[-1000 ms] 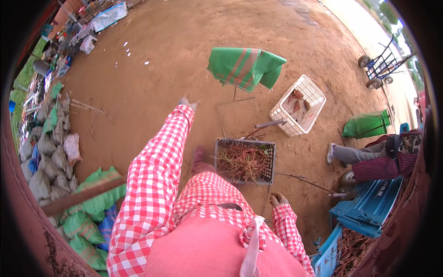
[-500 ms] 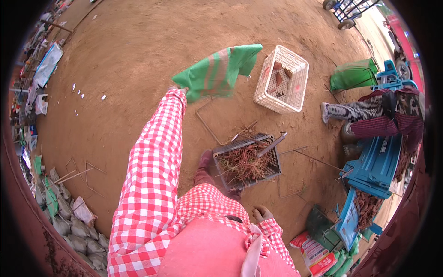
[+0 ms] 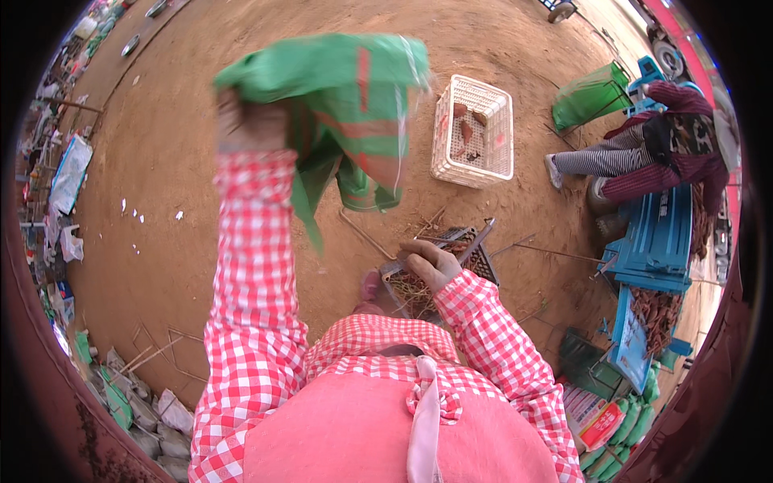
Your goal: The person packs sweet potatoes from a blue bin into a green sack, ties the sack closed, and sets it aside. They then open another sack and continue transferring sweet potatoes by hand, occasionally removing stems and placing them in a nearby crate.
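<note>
My left hand, blurred by motion, is raised high at the left and closed on a green woven sack with reddish stripes. The sack hangs loose and creased to the right of that hand, its lower corners dangling over the dirt. My right hand is in front of my body, above the dark plastic crate. Its fingers are loosely bent, with nothing visible in them, and it is apart from the sack. Thin reddish-brown roots lie in the crate, partly covered by my hand and sleeve. A long metal blade-like tool rests across the crate's corner.
A white slatted crate holds a few brown tubers. To the right, a person in striped trousers bends by blue trays of roots. A green sack on a frame stands beyond. Filled bags lie lower left.
My left hand has swung the green sack up, left and closer to me. My right hand has risen from beside my body to over the dark crate.
</note>
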A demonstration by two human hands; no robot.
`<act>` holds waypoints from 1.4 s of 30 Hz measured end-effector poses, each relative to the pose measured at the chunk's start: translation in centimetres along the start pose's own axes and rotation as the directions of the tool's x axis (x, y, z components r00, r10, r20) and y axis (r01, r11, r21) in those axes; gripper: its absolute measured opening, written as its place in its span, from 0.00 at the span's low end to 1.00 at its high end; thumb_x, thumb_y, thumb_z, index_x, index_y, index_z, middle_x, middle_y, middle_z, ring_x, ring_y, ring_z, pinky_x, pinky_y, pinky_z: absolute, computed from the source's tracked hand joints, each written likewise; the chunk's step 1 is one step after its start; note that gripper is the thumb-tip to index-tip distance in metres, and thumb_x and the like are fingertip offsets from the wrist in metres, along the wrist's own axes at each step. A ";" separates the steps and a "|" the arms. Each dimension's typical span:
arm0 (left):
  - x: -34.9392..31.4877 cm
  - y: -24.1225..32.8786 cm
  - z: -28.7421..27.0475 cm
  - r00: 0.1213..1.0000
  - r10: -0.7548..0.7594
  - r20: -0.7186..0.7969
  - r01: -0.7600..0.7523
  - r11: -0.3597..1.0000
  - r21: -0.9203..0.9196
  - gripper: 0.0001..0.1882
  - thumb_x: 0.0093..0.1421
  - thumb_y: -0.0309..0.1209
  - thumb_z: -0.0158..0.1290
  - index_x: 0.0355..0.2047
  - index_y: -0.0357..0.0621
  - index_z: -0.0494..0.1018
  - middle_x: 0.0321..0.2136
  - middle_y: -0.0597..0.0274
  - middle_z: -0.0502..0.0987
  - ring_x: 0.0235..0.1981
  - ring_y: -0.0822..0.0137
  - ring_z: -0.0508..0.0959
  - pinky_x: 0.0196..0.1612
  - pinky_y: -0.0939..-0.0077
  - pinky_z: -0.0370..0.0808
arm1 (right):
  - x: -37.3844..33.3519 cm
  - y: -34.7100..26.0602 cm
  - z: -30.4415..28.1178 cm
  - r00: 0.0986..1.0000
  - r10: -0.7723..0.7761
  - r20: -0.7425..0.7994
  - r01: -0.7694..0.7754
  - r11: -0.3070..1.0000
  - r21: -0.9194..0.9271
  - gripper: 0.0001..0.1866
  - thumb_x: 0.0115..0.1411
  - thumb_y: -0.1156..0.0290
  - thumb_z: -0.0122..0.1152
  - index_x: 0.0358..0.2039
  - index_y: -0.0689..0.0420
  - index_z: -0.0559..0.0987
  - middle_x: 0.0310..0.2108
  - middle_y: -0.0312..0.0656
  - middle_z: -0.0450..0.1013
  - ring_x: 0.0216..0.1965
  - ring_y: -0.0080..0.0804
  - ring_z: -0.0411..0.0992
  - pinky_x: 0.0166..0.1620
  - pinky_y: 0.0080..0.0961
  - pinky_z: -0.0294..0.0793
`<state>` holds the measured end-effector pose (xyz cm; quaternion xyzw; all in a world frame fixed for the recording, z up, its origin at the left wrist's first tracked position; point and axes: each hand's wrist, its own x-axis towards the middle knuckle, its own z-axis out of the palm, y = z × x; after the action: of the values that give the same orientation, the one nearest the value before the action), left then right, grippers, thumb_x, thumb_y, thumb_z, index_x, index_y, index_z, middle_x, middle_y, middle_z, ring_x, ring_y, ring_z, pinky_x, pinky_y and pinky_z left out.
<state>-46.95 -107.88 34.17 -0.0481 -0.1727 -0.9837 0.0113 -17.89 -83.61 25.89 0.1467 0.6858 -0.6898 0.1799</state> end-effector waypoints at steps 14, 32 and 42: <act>-17.5 7.9 5.4 0.321 0.678 0.661 0.002 -0.699 0.715 0.06 0.61 0.24 0.49 0.35 0.34 0.74 0.33 0.50 0.77 0.32 0.62 0.76 0.35 0.65 0.73 | -5.1 7.4 -1.5 0.965 0.240 -0.104 -0.214 0.953 0.213 0.21 0.62 0.61 0.56 0.50 0.61 0.76 0.40 0.42 0.78 0.41 0.26 0.75 0.45 0.24 0.74; -62.4 -24.6 12.8 -0.089 -0.854 0.513 0.045 0.511 0.858 0.16 0.56 0.30 0.58 0.45 0.42 0.78 0.43 0.53 0.79 0.44 0.58 0.79 0.48 0.65 0.76 | -38.5 24.4 -22.8 0.983 -0.019 -0.185 0.186 0.095 0.978 0.28 0.66 0.48 0.47 0.56 0.58 0.70 0.51 0.44 0.72 0.52 0.41 0.70 0.51 0.46 0.71; -72.5 -43.1 15.3 -0.166 -0.985 0.055 0.534 -0.043 0.845 0.21 0.54 0.26 0.55 0.50 0.34 0.71 0.45 0.52 0.78 0.46 0.61 0.78 0.49 0.66 0.75 | -65.9 27.8 -30.2 0.520 -0.103 -0.848 0.807 0.383 0.449 0.27 0.67 0.52 0.48 0.56 0.60 0.70 0.53 0.46 0.71 0.53 0.41 0.70 0.54 0.44 0.71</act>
<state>24.86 -61.75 26.77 -0.2884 -0.4241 -0.5043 -0.6947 52.01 -50.21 30.15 0.2433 0.3016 -0.8264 -0.4085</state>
